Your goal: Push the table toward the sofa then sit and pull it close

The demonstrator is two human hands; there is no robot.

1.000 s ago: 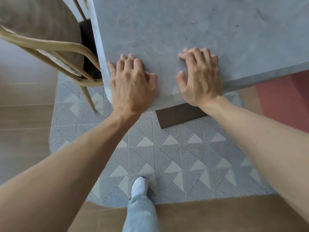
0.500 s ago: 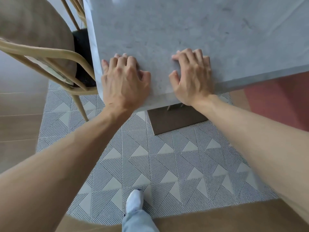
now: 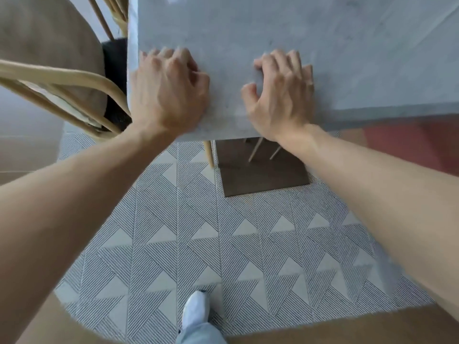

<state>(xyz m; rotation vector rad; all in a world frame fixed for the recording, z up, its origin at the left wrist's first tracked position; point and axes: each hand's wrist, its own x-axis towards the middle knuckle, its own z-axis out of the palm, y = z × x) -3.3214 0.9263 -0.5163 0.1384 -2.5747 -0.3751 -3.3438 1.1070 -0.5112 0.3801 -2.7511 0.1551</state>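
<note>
The table has a grey marble top (image 3: pixel 273 26) that fills the upper part of the view, and a flat brown base plate (image 3: pixel 263 175) on the rug below. My left hand (image 3: pixel 169 93) presses on the near left corner of the top, its fingers arched and its heel at the edge. A little to its right, my right hand (image 3: pixel 280 95) presses the same way near the front edge, thumb spread. Neither hand wraps round the edge. A reddish surface (image 3: pixel 409 145) shows under the table's right side; I cannot tell whether it is the sofa.
A bentwood chair (image 3: pixel 74 78) with a tan cushion (image 3: pixel 44 58) stands tight against the table's left side. A grey triangle-patterned rug (image 3: pixel 223 244) lies underfoot, with wood floor around it. My foot in a white sock (image 3: pixel 195 309) is on the rug's near edge.
The table has slid away from me, and more of its base plate and thin legs show. My fingers have arched up from flat. The chair has shifted with the view.
</note>
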